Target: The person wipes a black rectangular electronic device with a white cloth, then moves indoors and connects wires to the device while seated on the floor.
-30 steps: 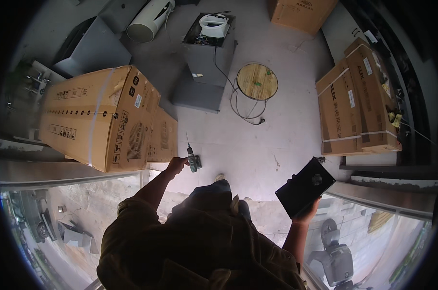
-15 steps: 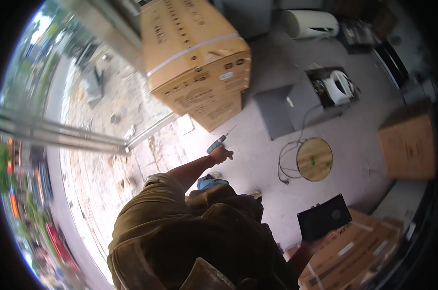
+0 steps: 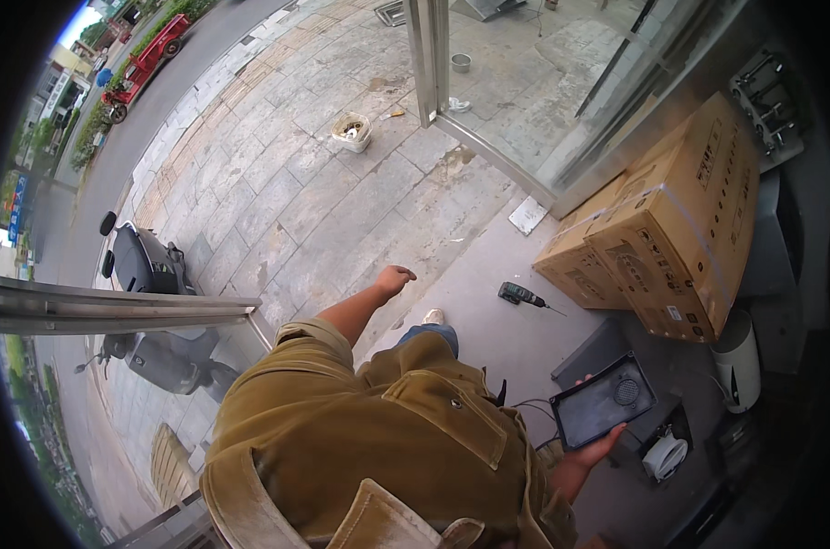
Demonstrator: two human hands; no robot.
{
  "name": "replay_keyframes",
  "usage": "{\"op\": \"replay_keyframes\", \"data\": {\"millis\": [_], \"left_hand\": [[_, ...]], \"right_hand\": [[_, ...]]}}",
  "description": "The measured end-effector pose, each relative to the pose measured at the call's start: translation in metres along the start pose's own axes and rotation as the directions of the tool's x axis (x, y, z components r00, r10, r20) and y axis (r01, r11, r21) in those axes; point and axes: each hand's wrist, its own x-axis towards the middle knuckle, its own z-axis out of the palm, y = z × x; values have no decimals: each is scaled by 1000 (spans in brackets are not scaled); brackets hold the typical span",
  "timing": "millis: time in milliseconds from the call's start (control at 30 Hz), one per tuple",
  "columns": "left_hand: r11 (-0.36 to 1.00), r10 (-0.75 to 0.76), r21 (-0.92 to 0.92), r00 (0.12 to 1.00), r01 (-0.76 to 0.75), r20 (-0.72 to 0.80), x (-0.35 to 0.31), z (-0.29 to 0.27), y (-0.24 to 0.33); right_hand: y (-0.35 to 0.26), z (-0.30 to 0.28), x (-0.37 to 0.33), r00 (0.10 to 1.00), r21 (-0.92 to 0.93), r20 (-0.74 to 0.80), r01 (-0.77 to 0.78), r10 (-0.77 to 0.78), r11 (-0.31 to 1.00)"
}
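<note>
A shallow black rectangular panel with a raised rim and a round perforated grille is held tilted at the right. My right hand grips it by its near edge, with fingertips also showing at the far edge. My left hand hangs in the air ahead of me, fingers loosely bent and apart, holding nothing I can see. On the floor to its right lies a dark green cordless drill, its long bit pointing away from the hand. A shoe of mine shows just below the left hand.
Two large cardboard boxes stand at the right beside a metal-framed glass panel. Past the doorway are a small bucket of items on the paving, and a parked scooter. A white cylindrical object and a dark grey panel lie right.
My view has turned left toward the doorway and paving. The panel stays in my right hand and now shows its rimmed face. My left hand no longer overlaps the drill in view.
</note>
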Motion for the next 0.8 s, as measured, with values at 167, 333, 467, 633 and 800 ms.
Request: {"op": "replay_keyframes", "data": {"millis": [167, 333, 467, 633, 800], "left_hand": [[976, -123, -206, 952, 65, -282, 6, -122, -73], [844, -454, -460, 822, 275, -342, -7, -216, -127], [970, -199, 9, 822, 241, -533, -26, -294, -124], [921, -138, 216, 791, 323, -596, -14, -403, -52], [933, -243, 11, 655, 359, -715, 61, -463, -147]], "right_hand": [[47, 116, 90, 960, -128, 187, -185, 207, 974], [100, 199, 175, 926, -302, 97, -321, 364, 898], [155, 280, 247, 846, -532, 186, -341, 500, 775], [252, 351, 329, 727, -605, 302, -353, 616, 714], [405, 410, 428, 695, -667, 313, -325, 647, 671]]}}
